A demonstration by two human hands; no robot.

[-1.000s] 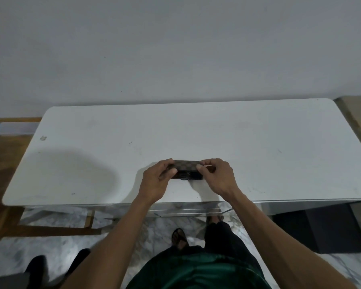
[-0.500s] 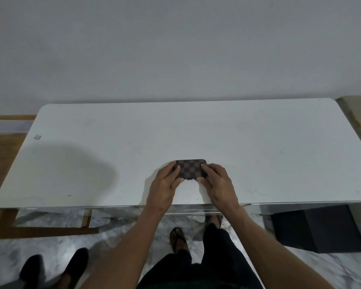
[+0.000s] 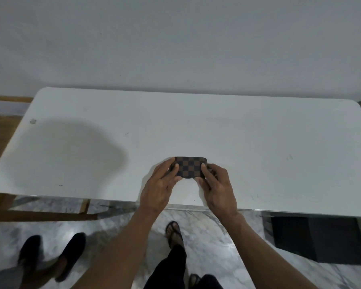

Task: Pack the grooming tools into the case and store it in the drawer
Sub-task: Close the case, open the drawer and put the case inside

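Observation:
A small case with a brown and black checkered cover lies closed on the white table, near its front edge. My left hand grips the case's left end, thumb on top. My right hand grips its right end, thumb on the cover too. No grooming tools show outside the case. The drawer cannot be made out under the tabletop.
A grey wall stands behind the table. Another person's black shoes stand on the marble floor at lower left. A wooden frame sits under the table's left side, a dark box under its right. My sandalled foot is below the edge.
The case went from being seen edge-on between my hands to lying flat with its checkered cover up. The view has drawn back and down, showing more floor.

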